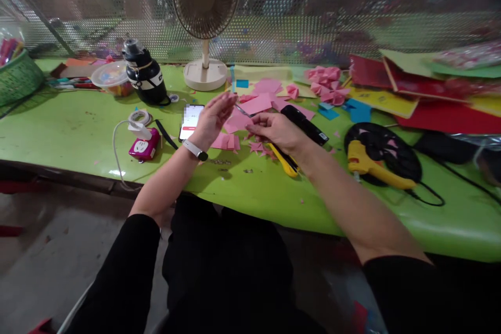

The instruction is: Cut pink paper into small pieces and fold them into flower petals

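Note:
My right hand (276, 130) is closed in a pinch on one end of a thin metal tool (243, 110), whose exact kind is too small to tell. The tool's other end reaches to the fingertips of my left hand (216, 115). The left fingers are pressed together, and whatever lies in them is hidden. Beneath the hands lie pink paper sheets (260, 103) and small pink cut pieces (263, 149). A yellow-handled cutter (285, 160) sits below my right wrist. Beside that wrist is a black oblong case (305, 124).
A phone (190, 120), pink power adapter (144, 146) and tape roll (140, 117) are on the left. Behind stand a black bottle (146, 75) and fan (205, 70). A yellow glue gun (376, 167) rests on a black pad at right, near folded pink paper shapes (324, 83).

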A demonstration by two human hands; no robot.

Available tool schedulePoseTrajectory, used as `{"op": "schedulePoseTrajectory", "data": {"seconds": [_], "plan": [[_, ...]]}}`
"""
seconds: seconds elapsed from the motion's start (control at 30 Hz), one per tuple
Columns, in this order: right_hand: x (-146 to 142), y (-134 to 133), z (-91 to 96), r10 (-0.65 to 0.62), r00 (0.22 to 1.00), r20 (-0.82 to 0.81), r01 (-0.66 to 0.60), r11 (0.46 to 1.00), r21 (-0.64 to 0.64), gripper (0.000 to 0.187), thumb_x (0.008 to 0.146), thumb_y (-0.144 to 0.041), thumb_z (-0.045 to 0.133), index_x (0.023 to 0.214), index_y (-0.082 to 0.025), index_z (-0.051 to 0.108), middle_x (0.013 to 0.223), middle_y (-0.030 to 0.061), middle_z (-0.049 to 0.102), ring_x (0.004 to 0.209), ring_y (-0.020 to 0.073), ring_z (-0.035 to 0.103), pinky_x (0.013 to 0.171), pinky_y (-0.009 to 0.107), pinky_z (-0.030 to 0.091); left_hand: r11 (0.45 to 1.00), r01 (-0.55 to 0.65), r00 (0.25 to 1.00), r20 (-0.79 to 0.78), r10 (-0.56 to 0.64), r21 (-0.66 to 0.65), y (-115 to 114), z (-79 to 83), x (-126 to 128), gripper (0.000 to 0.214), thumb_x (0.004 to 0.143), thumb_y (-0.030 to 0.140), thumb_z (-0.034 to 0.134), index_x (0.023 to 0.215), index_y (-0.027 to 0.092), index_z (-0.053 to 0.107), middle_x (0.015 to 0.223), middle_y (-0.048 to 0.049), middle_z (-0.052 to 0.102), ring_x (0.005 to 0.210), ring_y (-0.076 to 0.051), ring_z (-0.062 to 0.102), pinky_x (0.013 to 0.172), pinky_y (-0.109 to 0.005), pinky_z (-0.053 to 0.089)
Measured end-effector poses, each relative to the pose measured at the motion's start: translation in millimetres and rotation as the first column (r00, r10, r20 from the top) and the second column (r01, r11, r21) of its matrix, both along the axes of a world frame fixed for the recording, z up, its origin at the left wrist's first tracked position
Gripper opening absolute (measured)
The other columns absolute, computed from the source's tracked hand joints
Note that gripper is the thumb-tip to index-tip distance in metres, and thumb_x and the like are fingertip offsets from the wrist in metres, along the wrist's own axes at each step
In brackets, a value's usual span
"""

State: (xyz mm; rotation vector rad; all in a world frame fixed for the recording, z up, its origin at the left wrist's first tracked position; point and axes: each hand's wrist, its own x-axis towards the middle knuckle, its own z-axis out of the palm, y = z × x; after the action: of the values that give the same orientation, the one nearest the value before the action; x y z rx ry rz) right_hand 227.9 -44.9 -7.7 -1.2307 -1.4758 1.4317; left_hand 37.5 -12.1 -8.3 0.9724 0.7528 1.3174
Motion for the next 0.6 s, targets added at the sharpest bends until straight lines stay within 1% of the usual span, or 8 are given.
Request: {"op": "schedulePoseTrajectory", "data": {"seconds": [0.07,0.1,0.13,0.2,0.27,0.33,0.43,0.6], "plan": [[9,-10,1.6,0.114,0.988,0.102,-0.106,0.991,-0.08,0.049,0.065,-0.046,0.089,0.094,-0.018,0.062,0.071,0.0025,0.07,0.052,0.0103,0.057,0.044,0.021,0.04,0.992,-0.013,0.959,-0.279,0.047,0.124,1,9.4,-13,0.028,0.088,0.032,0.066,0.112,0.016,0.067,0.106,-0.0085,0.075,0.103,-0.016,0.07,0.092,-0.027,0.05],[13,-16,2.1,0.19,0.969,0.157,-0.173,0.978,-0.117,0.048,0.067,-0.046,0.087,0.097,-0.019,0.063,0.072,0.0036,0.071,0.053,0.0115,0.059,0.044,0.022,0.041,0.984,0.036,0.885,-0.463,0.048,0.172,1,14.2,-19,0.031,0.085,0.031,0.07,0.111,0.015,0.068,0.102,-0.0089,0.075,0.099,-0.017,0.07,0.089,-0.028,0.05],[15,-21,2.5,0.26,0.944,0.203,-0.233,0.961,-0.15,0.045,0.069,-0.046,0.085,0.097,-0.019,0.063,0.074,0.0046,0.072,0.054,0.0125,0.06,0.045,0.023,0.042,0.977,0.094,0.76,-0.647,0.054,0.193,1,18.6,-26,0.031,0.081,0.031,0.074,0.107,0.014,0.069,0.096,-0.0087,0.075,0.095,-0.019,0.07,0.087,-0.029,0.049],[15,-30,3.6,0.362,0.888,0.284,-0.318,0.929,-0.189,0.038,0.075,-0.048,0.079,0.096,-0.02,0.064,0.077,0.0054,0.073,0.056,0.0143,0.063,0.049,0.026,0.046,0.963,0.203,0.389,-0.917,0.087,0.177,-1,24.7,-35,0.033,0.071,0.03,0.081,0.098,0.013,0.071,0.091,-0.0089,0.073,0.091,-0.022,0.068,0.082,-0.031,0.048],[12,-36,5.6,0.401,0.812,0.425,-0.356,0.916,-0.185,0.033,0.081,-0.049,0.071,0.095,-0.021,0.064,0.076,0.0049,0.072,0.058,0.0159,0.063,0.051,0.028,0.046,0.952,0.286,0.041,-0.994,0.099,0.107,-2,25.9,-39,0.041,0.064,0.034,0.085,0.097,0.013,0.071,0.094,-0.0096,0.072,0.092,-0.026,0.066,0.079,-0.033,0.046],[8,-40,8.5,0.325,0.692,0.644,-0.344,0.933,-0.102,0.029,0.084,-0.049,0.067,0.093,-0.021,0.065,0.076,0.0052,0.072,0.06,0.0178,0.062,0.051,0.029,0.042,0.937,0.347,-0.145,-0.984,0.108,0.052,-2,22.7,-39,0.051,0.063,0.038,0.086,0.105,0.014,0.07,0.102,-0.0105,0.07,0.096,-0.027,0.063,0.076,-0.032,0.045],[7,-41,10.6,0.121,0.555,0.823,-0.314,0.947,0.073,0.029,0.084,-0.05,0.066,0.09,-0.022,0.068,0.08,0.0063,0.072,0.067,0.0202,0.063,0.054,0.03,0.037,0.907,0.421,-0.214,-0.97,0.113,0.013,0,15.1,-36,0.055,0.066,0.038,0.083,0.114,0.016,0.067,0.111,-0.01,0.067,0.102,-0.026,0.06,0.076,-0.03,0.042],[14,-39,4.0,0.138,0.612,0.779,-0.327,0.941,0.09,0.031,0.086,-0.051,0.064,0.092,-0.022,0.07,0.081,0.0043,0.073,0.071,0.0204,0.065,0.059,0.031,0.04,0.904,0.422,-0.212,-0.977,0.029,-0.064,6,11.5,-36,0.042,0.069,0.033,0.08,0.106,0.016,0.067,0.105,-0.0091,0.066,0.097,-0.026,0.059,0.078,-0.032,0.04]]}}
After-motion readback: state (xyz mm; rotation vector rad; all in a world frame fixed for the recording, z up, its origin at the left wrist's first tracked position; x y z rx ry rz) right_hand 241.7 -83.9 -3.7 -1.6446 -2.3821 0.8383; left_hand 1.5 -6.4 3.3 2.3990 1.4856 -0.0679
